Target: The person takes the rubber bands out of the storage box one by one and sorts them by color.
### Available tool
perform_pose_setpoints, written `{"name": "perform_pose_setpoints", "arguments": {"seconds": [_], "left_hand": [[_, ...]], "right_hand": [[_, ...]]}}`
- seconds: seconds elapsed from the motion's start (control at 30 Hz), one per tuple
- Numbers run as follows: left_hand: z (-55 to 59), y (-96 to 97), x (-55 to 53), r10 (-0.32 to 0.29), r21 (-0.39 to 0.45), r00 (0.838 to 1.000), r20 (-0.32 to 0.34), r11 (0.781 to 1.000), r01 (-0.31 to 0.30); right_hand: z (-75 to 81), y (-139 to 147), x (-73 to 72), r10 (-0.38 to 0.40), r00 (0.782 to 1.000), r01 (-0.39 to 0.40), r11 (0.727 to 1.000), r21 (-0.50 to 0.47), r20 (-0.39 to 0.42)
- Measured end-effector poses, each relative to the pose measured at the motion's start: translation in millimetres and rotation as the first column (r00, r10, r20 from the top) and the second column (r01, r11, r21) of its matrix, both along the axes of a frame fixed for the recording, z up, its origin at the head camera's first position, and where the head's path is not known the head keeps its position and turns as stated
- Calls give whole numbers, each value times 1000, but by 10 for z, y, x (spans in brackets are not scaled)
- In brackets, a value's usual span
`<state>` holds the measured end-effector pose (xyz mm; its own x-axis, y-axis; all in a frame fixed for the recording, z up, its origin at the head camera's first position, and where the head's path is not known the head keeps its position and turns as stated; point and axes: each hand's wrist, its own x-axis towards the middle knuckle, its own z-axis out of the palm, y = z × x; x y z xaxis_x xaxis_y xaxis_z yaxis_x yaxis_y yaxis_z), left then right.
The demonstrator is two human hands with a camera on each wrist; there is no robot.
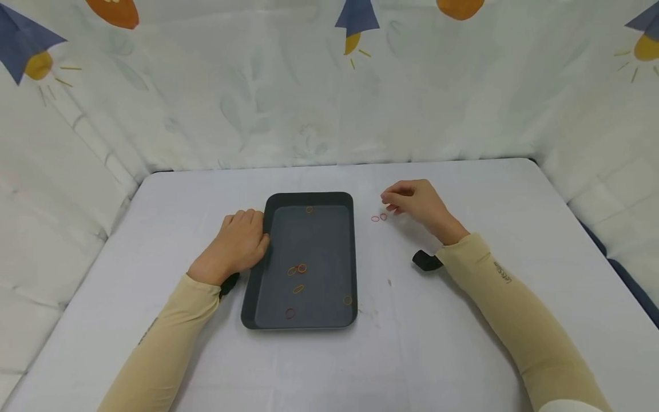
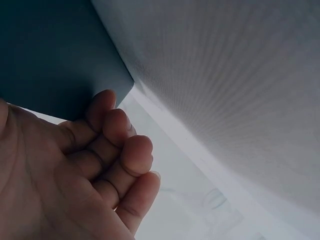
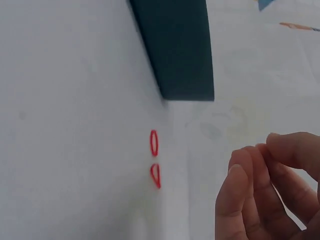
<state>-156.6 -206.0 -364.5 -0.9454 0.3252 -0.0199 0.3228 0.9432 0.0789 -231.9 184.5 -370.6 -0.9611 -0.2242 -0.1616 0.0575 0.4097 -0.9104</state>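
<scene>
My left hand (image 1: 239,240) grips the left rim of a dark grey tray (image 1: 314,240). In the left wrist view its bent fingers (image 2: 137,155) lie against the tray's outer wall. Right of the tray, my right hand (image 1: 417,203) hovers over the table near two small red rubber bands (image 1: 375,218). Its thumb and index tips meet, fingers bent; whether anything thin sits between them cannot be made out. The right wrist view shows both red bands (image 3: 151,142) lying apart on the cloth. Inside the tray are several yellow-orange rubber bands (image 1: 298,289) and a red one (image 1: 290,313).
A white cloth covers the table (image 1: 206,197), with small stains (image 1: 389,282) right of the tray. Patterned white curtains (image 1: 288,103) hang behind and at both sides. A black wrist-mounted piece (image 1: 427,261) juts out below the right wrist.
</scene>
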Motion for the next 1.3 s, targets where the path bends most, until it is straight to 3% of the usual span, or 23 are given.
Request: {"name": "perform_pose_setpoints", "arguments": {"seconds": [0.1,0.3,0.47,0.63,1.0,1.3], "left_hand": [[0,-7,8,-3,4,1000,2,1000,3],[-4,-8,5,-2,3,1000,3,1000,2],[-13,16,-19,7,9,1000,7,1000,-7],[-24,34,-47,6,14,1000,13,1000,-7],[-71,57,-77,12,14,1000,13,1000,-12],[-39,78,-52,13,9,1000,14,1000,-13]], "right_hand": [[82,-91,93,9,999,-11,1000,-25,-46],[244,-282,253,105,987,-109,994,-30,-119],[339,-429,360,229,955,-233,972,1,-186],[357,-632,523,313,905,-324,946,8,-290],[288,-1020,821,511,741,-545,837,55,-436],[249,-1199,990,611,669,-644,761,81,-424]]}}
